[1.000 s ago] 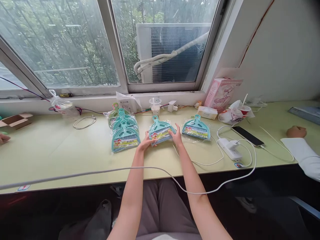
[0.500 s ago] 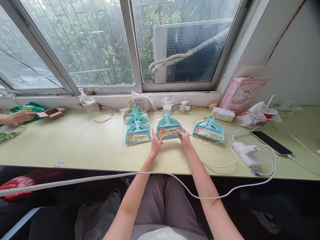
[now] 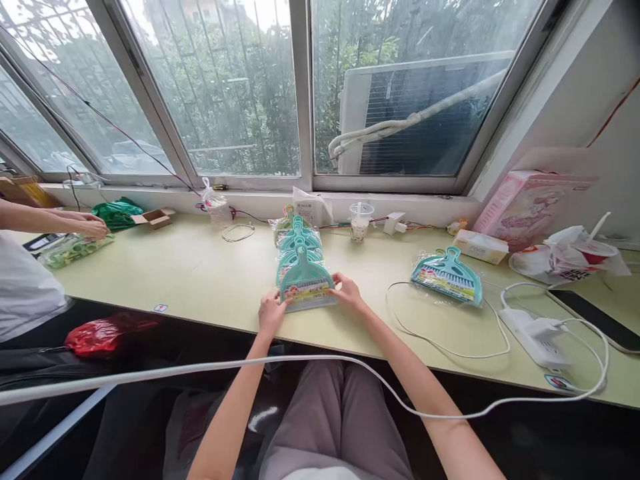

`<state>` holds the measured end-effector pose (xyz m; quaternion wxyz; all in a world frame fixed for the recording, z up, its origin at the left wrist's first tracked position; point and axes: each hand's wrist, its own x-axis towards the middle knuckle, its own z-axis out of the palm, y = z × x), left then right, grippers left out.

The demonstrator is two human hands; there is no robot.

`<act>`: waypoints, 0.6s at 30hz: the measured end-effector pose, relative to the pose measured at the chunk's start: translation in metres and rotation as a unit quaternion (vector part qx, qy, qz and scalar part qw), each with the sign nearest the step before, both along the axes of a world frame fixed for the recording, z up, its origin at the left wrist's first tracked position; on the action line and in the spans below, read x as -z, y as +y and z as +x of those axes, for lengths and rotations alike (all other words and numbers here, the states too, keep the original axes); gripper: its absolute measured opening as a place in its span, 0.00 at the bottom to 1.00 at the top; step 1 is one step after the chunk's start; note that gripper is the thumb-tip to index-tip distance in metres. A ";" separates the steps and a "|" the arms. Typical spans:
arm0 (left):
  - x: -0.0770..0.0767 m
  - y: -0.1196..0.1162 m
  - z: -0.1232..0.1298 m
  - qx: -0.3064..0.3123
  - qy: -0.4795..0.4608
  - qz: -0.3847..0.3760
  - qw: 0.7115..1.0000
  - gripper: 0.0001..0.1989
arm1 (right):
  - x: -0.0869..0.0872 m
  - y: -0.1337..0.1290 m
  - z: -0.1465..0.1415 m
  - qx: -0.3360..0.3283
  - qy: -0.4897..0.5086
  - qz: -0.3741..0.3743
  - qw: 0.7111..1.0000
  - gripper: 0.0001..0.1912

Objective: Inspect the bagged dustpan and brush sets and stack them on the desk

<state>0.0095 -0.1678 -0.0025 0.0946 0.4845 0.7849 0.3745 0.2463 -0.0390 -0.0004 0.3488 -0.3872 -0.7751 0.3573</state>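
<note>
Both my hands grip a teal mini dustpan and brush set (image 3: 306, 283) in clear wrap, with a printed label across it. My left hand (image 3: 271, 313) pinches its lower left corner, and my right hand (image 3: 347, 292) closes on its right edge. Behind it, overlapping in a row, lie several more wrapped dustpan sets (image 3: 299, 237); the front one partly covers them. Off to the right rests another wrapped dustpan set (image 3: 447, 277), apart from my hands.
A white cable (image 3: 440, 347) loops over the table, and another white cord crosses above my lap. At right are a power strip (image 3: 535, 340), phone (image 3: 595, 319) and pink box (image 3: 533, 207). A cup (image 3: 359, 223) stands behind. A co-worker's hands (image 3: 93, 227) handle green packages at left.
My hands have carried the dustpan set left, from the middle of the table to the front of the overlapping row. The view has turned left, showing more of the co-worker.
</note>
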 end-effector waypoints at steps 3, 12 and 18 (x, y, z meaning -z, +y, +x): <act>0.004 0.024 -0.017 -0.058 0.044 0.042 0.996 0.15 | 0.004 0.012 -0.035 0.089 -0.054 0.051 0.993 0.15; 0.004 0.096 -0.029 -0.051 -0.078 0.086 0.992 0.25 | 0.010 0.054 -0.093 0.146 0.031 0.007 0.989 0.29; 0.002 0.113 -0.025 -0.029 -0.019 0.071 0.997 0.24 | 0.011 0.075 -0.099 0.165 0.044 -0.044 0.984 0.29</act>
